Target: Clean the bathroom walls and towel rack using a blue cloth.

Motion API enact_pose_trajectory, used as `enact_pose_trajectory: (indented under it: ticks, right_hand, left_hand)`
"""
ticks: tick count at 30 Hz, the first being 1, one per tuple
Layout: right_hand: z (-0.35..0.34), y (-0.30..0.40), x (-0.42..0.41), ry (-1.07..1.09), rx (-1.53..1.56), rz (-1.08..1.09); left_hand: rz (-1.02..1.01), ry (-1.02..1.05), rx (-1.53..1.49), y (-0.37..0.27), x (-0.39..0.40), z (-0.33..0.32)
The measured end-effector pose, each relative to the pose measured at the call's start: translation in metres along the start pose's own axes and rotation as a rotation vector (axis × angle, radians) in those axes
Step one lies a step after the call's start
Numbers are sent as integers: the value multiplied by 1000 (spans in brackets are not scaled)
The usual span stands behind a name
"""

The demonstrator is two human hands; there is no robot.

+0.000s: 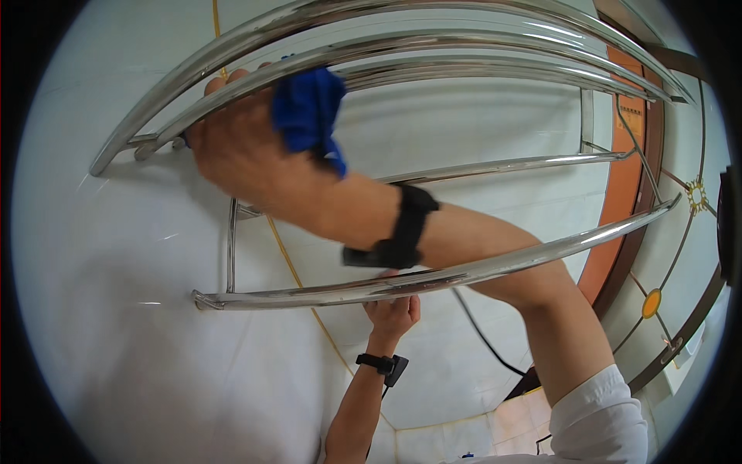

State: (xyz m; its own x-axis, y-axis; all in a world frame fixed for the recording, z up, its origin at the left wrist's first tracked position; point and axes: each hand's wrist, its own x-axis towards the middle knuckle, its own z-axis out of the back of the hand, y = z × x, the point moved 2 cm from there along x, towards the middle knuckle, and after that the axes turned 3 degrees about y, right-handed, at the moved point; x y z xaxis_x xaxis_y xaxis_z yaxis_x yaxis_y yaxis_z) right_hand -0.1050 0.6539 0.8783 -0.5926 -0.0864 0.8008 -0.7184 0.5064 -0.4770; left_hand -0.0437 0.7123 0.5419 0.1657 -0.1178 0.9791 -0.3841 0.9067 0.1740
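A polished metal towel rack (452,278) with several curved bars is fixed to the pale wall. My right hand (237,133) reaches through between its lower front bar and upper bars, at the left end. A crumpled blue cloth (310,110) is in that hand and hangs beside the wrist. The fingers are partly hidden behind the upper bars (278,64). Lower down, my left hand (391,316) grips the lower front bar from beneath, with a fingertip showing above it. Each forearm wears a black strap with a small device.
An orange door panel (606,232) with a brown frame stands at the right. Close by is a patterned glass panel (678,249) with gold ornaments. A black cable (481,330) hangs below the rack. Floor tiles (516,417) show at the bottom.
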Motion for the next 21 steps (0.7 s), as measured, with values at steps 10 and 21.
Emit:
enact_pose_trajectory:
  ticks: [10,21]
  right_hand:
    - [34,-126,-73,29,-178,60]
    - [120,-306,-197,-337,-243,-360]
  left_hand:
    - [52,3,-6,7,-14,-11]
    - [21,-7,-15,3,-6,-8]
